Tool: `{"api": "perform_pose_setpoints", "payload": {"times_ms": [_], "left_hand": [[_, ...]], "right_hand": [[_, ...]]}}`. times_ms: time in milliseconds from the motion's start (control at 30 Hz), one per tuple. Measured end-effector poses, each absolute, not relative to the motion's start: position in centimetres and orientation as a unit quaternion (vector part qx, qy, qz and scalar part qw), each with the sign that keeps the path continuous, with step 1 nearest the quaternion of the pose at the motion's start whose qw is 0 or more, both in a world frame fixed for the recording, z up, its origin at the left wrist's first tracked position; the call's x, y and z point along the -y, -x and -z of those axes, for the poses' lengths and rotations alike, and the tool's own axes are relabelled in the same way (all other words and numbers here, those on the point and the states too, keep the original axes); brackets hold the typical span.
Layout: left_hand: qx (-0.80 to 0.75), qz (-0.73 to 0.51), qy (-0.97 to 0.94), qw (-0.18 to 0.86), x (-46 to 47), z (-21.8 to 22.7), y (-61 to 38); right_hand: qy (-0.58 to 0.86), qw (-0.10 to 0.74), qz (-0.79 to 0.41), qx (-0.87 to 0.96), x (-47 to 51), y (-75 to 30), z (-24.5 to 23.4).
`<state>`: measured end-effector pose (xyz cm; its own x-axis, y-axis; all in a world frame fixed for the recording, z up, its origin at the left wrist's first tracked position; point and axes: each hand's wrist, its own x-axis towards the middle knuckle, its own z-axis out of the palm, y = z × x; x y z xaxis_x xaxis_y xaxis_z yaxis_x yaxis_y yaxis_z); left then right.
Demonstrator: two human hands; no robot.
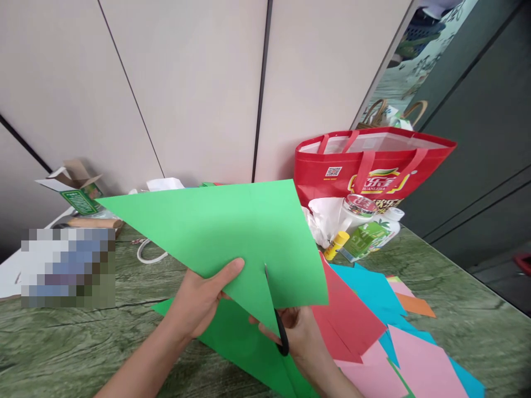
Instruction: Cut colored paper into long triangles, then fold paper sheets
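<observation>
A green sheet of paper [199, 221] is raised above the table, pinched at its lower edge by my left hand [199, 301], thumb on top. My right hand [301, 334] grips scissors [282, 334] by the black handle. The blade runs into the sheet from its lower edge, and a slit shows up to the blade tip. Part of the scissors and some right-hand fingers are hidden behind the paper. Beneath lies another green sheet [244, 340] on the table.
Red paper [348, 315], blue paper [369, 287] and pink paper [427, 359] overlap at the right. Behind them stand a yellow glue stick [336, 246], a green-and-white carton [363, 240], a jar [359, 210] and a red bag [332, 171]. At left are an open box [81, 193] and a white cable [147, 257].
</observation>
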<state>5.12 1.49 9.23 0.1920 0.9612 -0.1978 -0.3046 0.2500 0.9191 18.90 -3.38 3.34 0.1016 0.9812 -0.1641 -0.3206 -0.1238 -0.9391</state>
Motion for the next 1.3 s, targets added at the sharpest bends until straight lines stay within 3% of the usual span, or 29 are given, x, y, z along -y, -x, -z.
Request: {"api": "perform_pose_setpoints", "payload": {"times_ms": [867, 1300], "left_hand": [[-0.452, -0.474, -0.41, 0.635, -1.22, -9.37, -5.57], [-0.448, -0.475, -0.408, 0.638, -1.22, -9.28, -5.51]], "right_hand": [[0.52, 0.577, -0.51, 0.369, 3.51, -19.11, -2.88], [0.504, 0.563, -0.553, 0.352, 3.73, -19.05, -3.15]]}}
